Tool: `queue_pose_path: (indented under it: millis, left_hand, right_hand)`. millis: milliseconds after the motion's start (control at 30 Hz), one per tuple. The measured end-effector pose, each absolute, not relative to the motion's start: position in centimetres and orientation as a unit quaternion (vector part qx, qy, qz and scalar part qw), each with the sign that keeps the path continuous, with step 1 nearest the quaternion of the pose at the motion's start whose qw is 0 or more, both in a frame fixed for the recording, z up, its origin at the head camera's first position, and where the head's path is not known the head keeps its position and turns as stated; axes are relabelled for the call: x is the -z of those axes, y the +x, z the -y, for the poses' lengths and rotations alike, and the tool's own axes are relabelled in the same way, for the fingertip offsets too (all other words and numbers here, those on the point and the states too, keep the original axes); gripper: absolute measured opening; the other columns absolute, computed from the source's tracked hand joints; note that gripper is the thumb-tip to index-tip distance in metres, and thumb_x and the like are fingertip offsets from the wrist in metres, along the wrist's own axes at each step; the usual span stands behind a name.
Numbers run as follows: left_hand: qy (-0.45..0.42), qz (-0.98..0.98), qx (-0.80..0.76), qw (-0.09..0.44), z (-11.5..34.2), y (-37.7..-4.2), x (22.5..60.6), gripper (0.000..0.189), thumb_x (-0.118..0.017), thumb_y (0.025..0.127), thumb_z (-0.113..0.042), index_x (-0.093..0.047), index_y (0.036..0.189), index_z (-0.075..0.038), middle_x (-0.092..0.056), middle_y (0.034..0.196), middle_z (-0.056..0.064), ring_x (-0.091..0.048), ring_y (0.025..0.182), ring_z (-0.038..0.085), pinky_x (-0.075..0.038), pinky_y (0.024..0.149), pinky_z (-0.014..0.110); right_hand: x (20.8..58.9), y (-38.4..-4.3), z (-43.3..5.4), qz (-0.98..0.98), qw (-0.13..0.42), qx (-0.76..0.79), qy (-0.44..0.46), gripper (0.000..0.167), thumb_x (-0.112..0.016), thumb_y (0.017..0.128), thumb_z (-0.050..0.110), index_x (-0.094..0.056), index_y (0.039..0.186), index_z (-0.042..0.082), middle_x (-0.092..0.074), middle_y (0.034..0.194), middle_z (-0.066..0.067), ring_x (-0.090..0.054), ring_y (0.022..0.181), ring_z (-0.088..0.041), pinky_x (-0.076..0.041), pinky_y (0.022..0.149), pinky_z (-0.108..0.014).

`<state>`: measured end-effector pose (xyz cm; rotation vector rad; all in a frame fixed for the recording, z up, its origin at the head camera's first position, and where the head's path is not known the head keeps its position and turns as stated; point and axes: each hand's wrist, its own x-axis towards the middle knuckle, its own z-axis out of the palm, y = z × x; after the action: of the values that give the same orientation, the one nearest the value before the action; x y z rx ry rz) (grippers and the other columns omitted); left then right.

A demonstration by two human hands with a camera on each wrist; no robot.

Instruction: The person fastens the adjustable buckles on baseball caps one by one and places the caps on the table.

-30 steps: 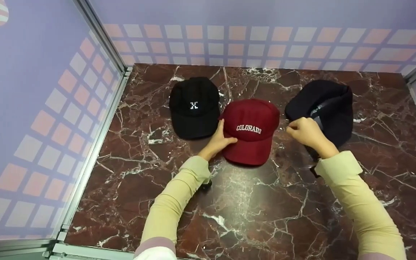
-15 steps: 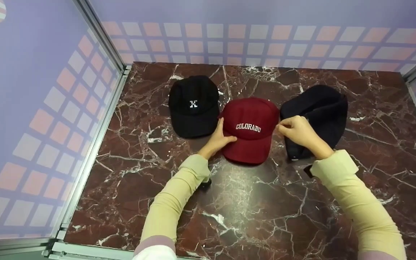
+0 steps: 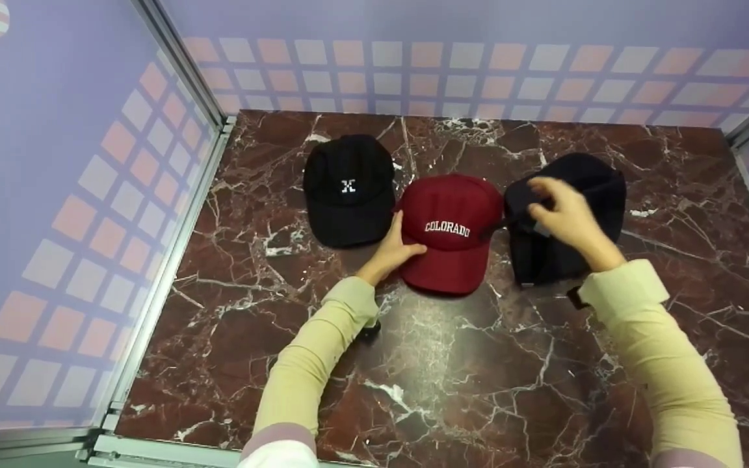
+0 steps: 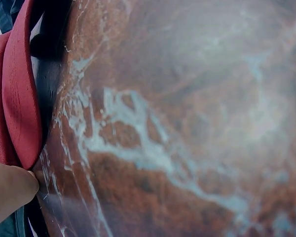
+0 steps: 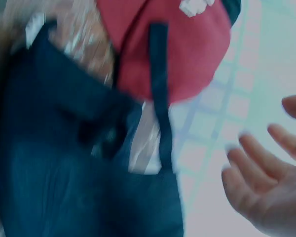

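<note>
A red baseball cap (image 3: 449,205) lettered COLORADO lies in the middle of the table, brim toward me. My left hand (image 3: 387,255) holds its left side, thumb over the base of the brim; in the left wrist view a fingertip (image 4: 24,185) meets the brim's edge. My right hand (image 3: 566,218), fingers spread and loosely bent, hovers over a dark cap (image 3: 599,198) to the right. In the right wrist view its palm (image 5: 266,192) holds nothing. The dark cap's thin strap (image 5: 159,69) sticks out across the red cap's right edge.
A black cap (image 3: 348,195) with a small white emblem sits on the left, close against the red one. All three rest on a dark red marbled table (image 3: 465,390). Tiled-pattern panels (image 3: 413,65) enclose the back and sides.
The dark cap has shifted left toward the red one and turned slightly. My right hand moved left to the red cap's edge, then back up and right with fingers spreading. My left hand stayed put.
</note>
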<state>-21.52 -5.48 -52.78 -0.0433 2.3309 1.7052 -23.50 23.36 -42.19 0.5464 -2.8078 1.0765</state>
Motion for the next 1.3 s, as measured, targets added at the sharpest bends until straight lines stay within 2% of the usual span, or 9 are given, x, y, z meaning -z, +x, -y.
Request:
queue_pose_path:
  millis: [100, 200, 400, 600, 800, 967, 1067, 1200, 1300]
  left_hand:
    - [-0.015, -0.8, -0.587, 0.127, 5.5, -21.5, 52.8, 0.092, -0.065, 0.073, -0.007, -0.005, 0.142, -0.007, -0.002, 0.149, 0.011, -0.002, 0.137, 0.02, -0.008, 0.11, 0.031]
    - [-0.015, -0.8, -0.586, 0.128, 5.5, -21.6, 52.8, 0.092, -0.065, 0.073, -0.006, -0.005, 0.142, -0.007, -0.001, 0.149, 0.011, -0.002, 0.137, 0.021, -0.007, 0.11, 0.031]
    - [-0.017, -0.8, -0.586, 0.132, 5.4, -21.6, 52.7, 0.092, -0.065, 0.073, -0.007, -0.004, 0.142, -0.008, -0.001, 0.149, 0.011, -0.002, 0.137, 0.02, -0.008, 0.11, 0.03]
    - [-0.016, -0.8, -0.586, 0.128, 5.4, -21.6, 52.7, 0.092, -0.065, 0.073, -0.007, -0.004, 0.142, -0.007, -0.002, 0.149, 0.011, -0.002, 0.137, 0.019, -0.008, 0.11, 0.03]
    - [-0.016, -0.803, -0.582, 0.127, 5.5, -21.6, 52.7, 0.092, -0.065, 0.073, -0.007, -0.005, 0.142, -0.007, -0.002, 0.149, 0.011, -0.002, 0.137, 0.02, -0.008, 0.11, 0.03]
    - [-0.015, -0.802, -0.583, 0.126, 5.5, -21.6, 52.8, 0.092, -0.065, 0.073, -0.007, -0.005, 0.142, -0.007, -0.002, 0.149, 0.012, -0.002, 0.137, 0.021, -0.008, 0.11, 0.031]
    - [-0.014, -0.799, -0.587, 0.126, 5.5, -21.5, 52.9, 0.092, -0.065, 0.073, -0.007, -0.004, 0.142, -0.007, -0.002, 0.149, 0.012, -0.002, 0.137, 0.021, -0.008, 0.11, 0.031]
    - [-0.012, -0.797, -0.59, 0.127, 5.5, -21.6, 52.8, 0.092, -0.065, 0.073, -0.007, -0.004, 0.142, -0.007, -0.002, 0.149, 0.012, -0.002, 0.137, 0.021, -0.008, 0.11, 0.032]
    - [-0.011, -0.798, -0.589, 0.126, 5.5, -21.6, 52.8, 0.092, -0.065, 0.073, -0.007, -0.004, 0.142, -0.007, -0.002, 0.149, 0.012, -0.002, 0.137, 0.021, -0.008, 0.11, 0.031]
  right_hand:
    - [42.3, -24.5, -24.8, 0.941, 0.056, -0.3, 0.145, 0.049, -0.052, 0.072, 0.0, -0.047, 0.121, -0.001, -0.043, 0.126, -0.027, -0.032, 0.12, -0.043, -0.023, 0.094, -0.059]
    - [42.6, -25.2, -26.2, 0.962, 0.021, -0.25, 0.106, 0.053, -0.05, 0.072, 0.002, -0.045, 0.124, 0.005, -0.029, 0.138, -0.025, -0.013, 0.13, -0.044, -0.011, 0.093, -0.068]
    - [44.0, -25.5, -28.3, 0.976, -0.043, -0.201, 0.078, 0.044, -0.049, 0.077, 0.005, -0.051, 0.12, 0.005, -0.019, 0.143, -0.024, 0.007, 0.134, -0.039, 0.006, 0.09, -0.072]
    - [45.2, -25.4, -28.8, 0.98, -0.022, -0.183, 0.08, 0.03, -0.052, 0.077, 0.007, -0.059, 0.105, 0.002, -0.033, 0.135, -0.026, -0.001, 0.134, -0.04, 0.002, 0.091, -0.072]
    - [45.8, -25.3, -29.0, 0.975, 0.007, -0.198, 0.099, 0.015, -0.054, 0.073, 0.004, -0.059, 0.086, -0.001, -0.052, 0.117, -0.024, -0.021, 0.128, -0.042, -0.015, 0.089, -0.07]
    - [45.8, -25.2, -29.0, 0.962, 0.026, -0.252, 0.106, 0.011, -0.054, 0.07, 0.002, -0.055, 0.081, 0.0, -0.058, 0.089, -0.022, -0.048, 0.092, -0.039, -0.035, 0.075, -0.053]
    - [45.7, -25.1, -28.9, 0.953, 0.033, -0.281, 0.107, 0.011, -0.053, 0.071, 0.001, -0.055, 0.083, 0.0, -0.058, 0.083, -0.02, -0.048, 0.073, -0.033, -0.035, 0.068, -0.043]
    - [45.4, -24.9, -28.6, 0.946, 0.048, -0.304, 0.101, 0.01, -0.053, 0.072, 0.001, -0.056, 0.082, 0.0, -0.059, 0.078, -0.013, -0.047, 0.069, -0.026, -0.034, 0.067, -0.034]
    - [44.9, -24.7, -28.5, 0.939, 0.052, -0.33, 0.081, 0.008, -0.054, 0.071, 0.001, -0.057, 0.079, 0.001, -0.059, 0.069, -0.001, -0.045, 0.064, -0.017, -0.033, 0.064, -0.027]
